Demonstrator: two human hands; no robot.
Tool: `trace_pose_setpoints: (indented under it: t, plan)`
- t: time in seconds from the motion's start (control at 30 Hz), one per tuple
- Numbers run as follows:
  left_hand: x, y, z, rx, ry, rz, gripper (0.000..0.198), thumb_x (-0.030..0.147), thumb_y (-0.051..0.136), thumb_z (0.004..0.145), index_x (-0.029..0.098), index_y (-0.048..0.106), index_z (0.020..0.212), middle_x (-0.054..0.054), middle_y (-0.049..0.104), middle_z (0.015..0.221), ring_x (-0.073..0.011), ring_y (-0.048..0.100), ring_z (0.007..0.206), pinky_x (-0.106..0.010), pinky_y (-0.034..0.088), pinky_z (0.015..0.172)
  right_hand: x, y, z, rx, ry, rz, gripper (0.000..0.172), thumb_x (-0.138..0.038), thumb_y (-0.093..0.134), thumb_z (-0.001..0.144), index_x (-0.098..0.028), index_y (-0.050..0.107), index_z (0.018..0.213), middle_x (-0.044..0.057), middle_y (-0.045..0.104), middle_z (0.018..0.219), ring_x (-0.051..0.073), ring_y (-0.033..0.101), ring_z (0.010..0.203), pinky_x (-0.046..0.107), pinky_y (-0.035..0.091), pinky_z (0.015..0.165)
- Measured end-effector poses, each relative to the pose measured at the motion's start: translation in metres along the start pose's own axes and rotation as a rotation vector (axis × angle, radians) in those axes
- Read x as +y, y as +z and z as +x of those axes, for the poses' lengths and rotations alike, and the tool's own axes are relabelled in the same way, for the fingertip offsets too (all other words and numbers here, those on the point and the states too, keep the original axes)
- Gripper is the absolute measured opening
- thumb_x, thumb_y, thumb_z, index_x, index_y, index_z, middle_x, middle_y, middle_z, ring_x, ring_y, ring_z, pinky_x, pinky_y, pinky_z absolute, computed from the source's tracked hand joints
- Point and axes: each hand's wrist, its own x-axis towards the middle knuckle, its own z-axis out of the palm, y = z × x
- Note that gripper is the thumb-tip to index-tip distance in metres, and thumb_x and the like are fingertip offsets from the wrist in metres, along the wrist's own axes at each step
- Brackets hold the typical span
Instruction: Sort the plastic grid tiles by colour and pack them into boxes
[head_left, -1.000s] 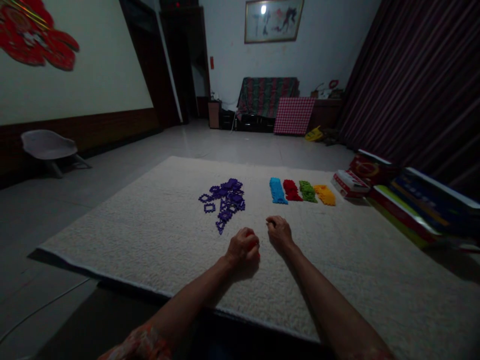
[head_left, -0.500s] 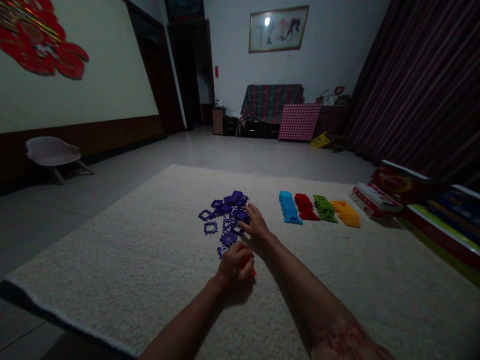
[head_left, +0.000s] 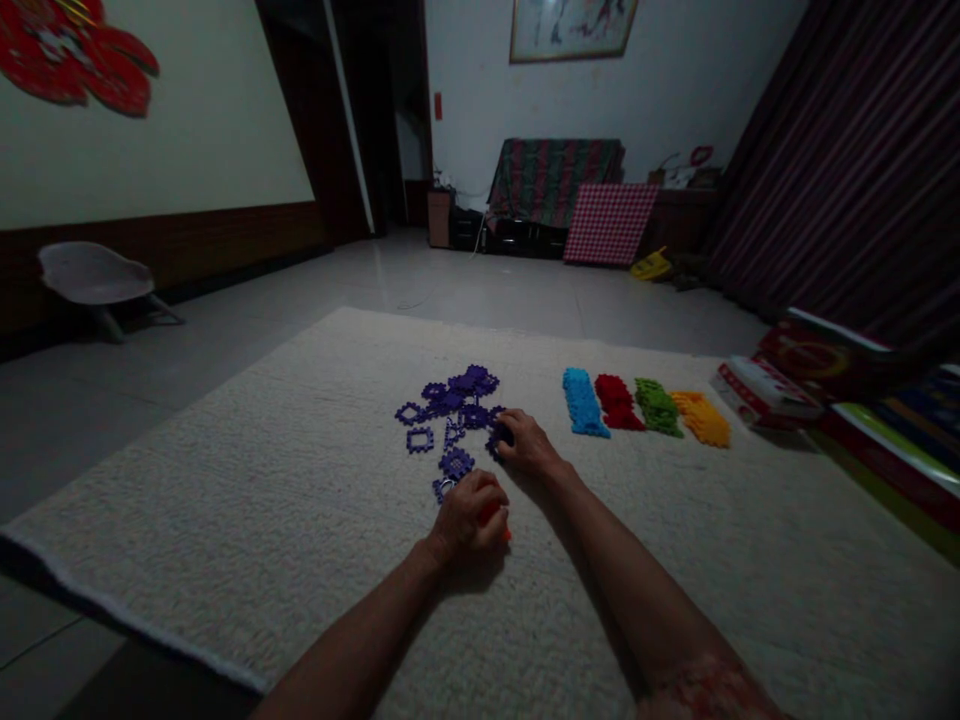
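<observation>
My left hand (head_left: 469,512) rests on the cream rug (head_left: 225,520), fingers closed round a small red piece (head_left: 501,528) that peeks out at its right side. My right hand (head_left: 527,446) lies just beyond it at the right edge of a loose pile of purple plastic pieces (head_left: 454,415), fingers pinched on one purple piece. Farther right, rows of blue pieces (head_left: 583,402), red pieces (head_left: 617,402), green pieces (head_left: 658,407) and yellow pieces (head_left: 701,418) lie side by side on the rug.
Books and boxes (head_left: 765,392) are stacked along the rug's right edge by a dark curtain. A small grey chair (head_left: 94,278) stands at the left wall. A covered sofa (head_left: 555,185) and a checked board (head_left: 609,224) stand at the far wall.
My right hand moved left from beside my left hand to the purple pile and closed on a piece there. My left hand stayed closed on the red piece.
</observation>
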Motion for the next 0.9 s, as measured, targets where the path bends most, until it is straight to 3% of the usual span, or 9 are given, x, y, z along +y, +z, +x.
trace_pose_setpoints:
  t: [0.23,0.37,0.5,0.6,0.73,0.9]
  plan:
    - [0.002,0.0,0.001,0.007,-0.01,0.0,0.011,0.016,0.056,0.08,0.02,0.066,0.084,-0.007,0.064,0.093,-0.0191,0.062,0.086,-0.034,0.053,0.078,0.012,-0.035,-0.038,0.02,0.017,-0.009,0.035,-0.011,0.058,0.069,-0.019,0.071,0.101,0.012,0.067,0.123,0.028,0.06,0.117,0.044,0.044,0.105]
    - [0.005,-0.001,0.003,-0.001,-0.024,-0.013,0.011,0.015,0.056,0.081,0.02,0.066,0.083,-0.007,0.063,0.093,-0.019,0.062,0.086,-0.034,0.053,0.078,0.004,-0.041,-0.051,0.093,-0.003,0.01,0.036,-0.016,0.057,0.073,-0.019,0.069,0.107,0.013,0.063,0.133,0.03,0.055,0.125,0.05,0.039,0.109]
    - [0.006,0.0,0.003,0.004,-0.033,-0.006,0.011,0.015,0.055,0.081,0.02,0.065,0.081,-0.008,0.063,0.091,-0.0198,0.061,0.085,-0.036,0.053,0.077,-0.01,-0.048,-0.073,0.205,-0.084,0.091,0.04,-0.015,0.053,0.073,-0.019,0.066,0.11,0.014,0.064,0.129,0.03,0.056,0.124,0.051,0.04,0.109]
    - [0.007,0.004,0.006,0.013,-0.071,0.0,0.011,0.016,0.055,0.083,0.02,0.065,0.083,-0.007,0.064,0.091,-0.0193,0.061,0.085,-0.036,0.052,0.079,-0.024,-0.054,-0.103,0.149,-0.121,0.193,0.053,-0.015,0.054,0.074,-0.019,0.058,0.127,0.015,0.058,0.137,0.029,0.053,0.13,0.049,0.041,0.111]
    - [0.017,0.022,0.013,0.029,-0.107,-0.066,0.015,0.016,0.055,0.083,0.019,0.066,0.092,-0.005,0.065,0.09,-0.0181,0.062,0.084,-0.033,0.052,0.079,-0.043,-0.056,-0.142,0.013,-0.085,0.337,0.079,-0.018,0.06,0.077,-0.019,0.033,0.151,0.018,0.044,0.151,0.029,0.044,0.14,0.051,0.039,0.114]
    - [0.041,0.058,0.021,0.01,-0.131,-0.138,0.02,0.018,0.056,0.082,0.02,0.065,0.1,-0.005,0.066,0.095,-0.0187,0.063,0.088,-0.033,0.052,0.082,-0.047,-0.057,-0.16,-0.002,0.051,0.435,0.094,-0.018,0.067,0.071,-0.019,0.024,0.154,0.018,0.043,0.152,0.031,0.045,0.139,0.052,0.036,0.115]
